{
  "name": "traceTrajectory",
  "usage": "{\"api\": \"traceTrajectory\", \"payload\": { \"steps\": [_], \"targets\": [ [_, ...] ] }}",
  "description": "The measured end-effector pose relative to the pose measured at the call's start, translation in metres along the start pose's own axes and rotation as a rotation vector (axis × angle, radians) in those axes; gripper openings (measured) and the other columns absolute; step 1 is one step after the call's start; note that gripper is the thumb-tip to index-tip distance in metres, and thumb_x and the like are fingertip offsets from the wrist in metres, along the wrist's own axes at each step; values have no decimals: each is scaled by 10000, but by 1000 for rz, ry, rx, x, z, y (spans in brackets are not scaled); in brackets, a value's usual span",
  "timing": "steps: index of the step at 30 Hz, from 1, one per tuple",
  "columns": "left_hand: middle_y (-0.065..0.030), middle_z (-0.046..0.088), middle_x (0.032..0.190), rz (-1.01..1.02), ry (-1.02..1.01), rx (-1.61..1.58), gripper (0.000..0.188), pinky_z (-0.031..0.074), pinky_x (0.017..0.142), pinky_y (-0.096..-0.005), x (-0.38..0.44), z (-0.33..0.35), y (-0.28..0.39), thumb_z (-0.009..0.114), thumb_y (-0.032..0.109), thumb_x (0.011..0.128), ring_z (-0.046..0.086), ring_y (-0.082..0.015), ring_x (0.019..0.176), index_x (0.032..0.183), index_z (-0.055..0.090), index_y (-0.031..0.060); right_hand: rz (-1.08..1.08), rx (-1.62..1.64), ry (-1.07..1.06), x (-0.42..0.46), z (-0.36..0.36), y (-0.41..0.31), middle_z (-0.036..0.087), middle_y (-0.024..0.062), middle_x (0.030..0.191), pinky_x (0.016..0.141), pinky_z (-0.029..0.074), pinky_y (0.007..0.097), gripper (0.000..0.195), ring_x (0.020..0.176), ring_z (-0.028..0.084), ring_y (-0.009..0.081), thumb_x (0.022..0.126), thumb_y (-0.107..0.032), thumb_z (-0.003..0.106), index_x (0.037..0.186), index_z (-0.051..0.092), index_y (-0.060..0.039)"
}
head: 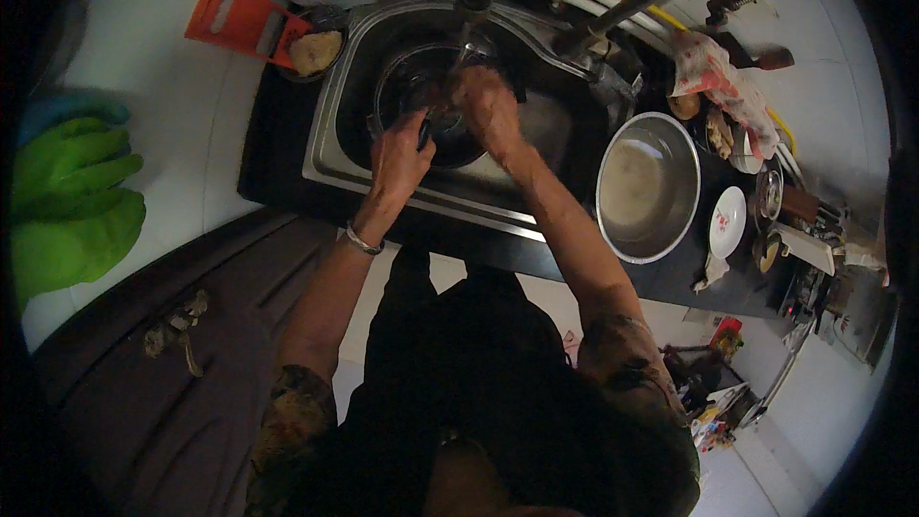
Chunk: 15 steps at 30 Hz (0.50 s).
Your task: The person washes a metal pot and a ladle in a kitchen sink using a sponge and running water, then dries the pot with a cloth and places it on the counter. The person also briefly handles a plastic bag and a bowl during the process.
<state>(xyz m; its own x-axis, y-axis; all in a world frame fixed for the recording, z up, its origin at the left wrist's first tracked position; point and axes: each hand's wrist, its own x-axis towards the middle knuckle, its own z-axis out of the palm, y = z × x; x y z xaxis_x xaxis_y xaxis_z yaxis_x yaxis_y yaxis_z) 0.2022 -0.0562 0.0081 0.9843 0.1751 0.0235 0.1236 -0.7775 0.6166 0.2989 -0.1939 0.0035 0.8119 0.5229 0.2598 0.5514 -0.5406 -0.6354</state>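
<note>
A round dark pan or basin [384, 86] sits in the stainless steel sink [327, 126]. My left hand [400, 154] is at its near side, with fingers closed around a short black handle [423, 133]. Whether that handle belongs to the pan or to a separate tool, I cannot tell. My right hand [488, 104] is over the pan's right side, just below the faucet [472, 0], where water appears to run. Its fingers are bent and blurred, and anything in them is hidden.
Right of the sink stands a large metal bowl [639, 187] with cloudy liquid. Beyond it are a white oval dish [727, 222] and a red-stained plastic bag [707, 72]. An orange grater [237, 21] leans by a sponge-like pad [316, 52]. Green rubber gloves [79, 194] hang at left.
</note>
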Motion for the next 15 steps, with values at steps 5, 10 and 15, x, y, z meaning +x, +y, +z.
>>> {"api": "traceTrajectory", "payload": {
  "steps": [5, 10, 15],
  "targets": [
    [-193, 598, 989, -7, -15, 31, 442, 481, 768, -393, 2, 0, 5, 656, 89, 714, 593, -361, 883, 1130, 539, -4, -19, 436, -33, -12, 15, 12, 597, 180, 973, 677, 490, 403, 255, 892, 576, 347, 672, -127, 661, 913, 601, -70],
    [-196, 598, 985, 29, 37, 25, 437, 488, 746, -387, -4, 1, 0, 640, 56, 728, 597, -350, 875, 1149, 538, 1, 100, 23, -82, 12, 6, 4, 617, 165, 893, 651, 489, 355, 203, 789, 612, 316, 739, -126, 630, 924, 608, -45],
    [-186, 597, 985, 16, -27, 6, 444, 496, 735, -379, -18, -4, -1, 623, 30, 748, 604, -333, 875, 1182, 532, 35, 99, 258, 111, 38, 2, 59, 628, 142, 775, 565, 472, 330, 153, 663, 615, 270, 778, -135, 611, 897, 623, -40]
  ]
}}
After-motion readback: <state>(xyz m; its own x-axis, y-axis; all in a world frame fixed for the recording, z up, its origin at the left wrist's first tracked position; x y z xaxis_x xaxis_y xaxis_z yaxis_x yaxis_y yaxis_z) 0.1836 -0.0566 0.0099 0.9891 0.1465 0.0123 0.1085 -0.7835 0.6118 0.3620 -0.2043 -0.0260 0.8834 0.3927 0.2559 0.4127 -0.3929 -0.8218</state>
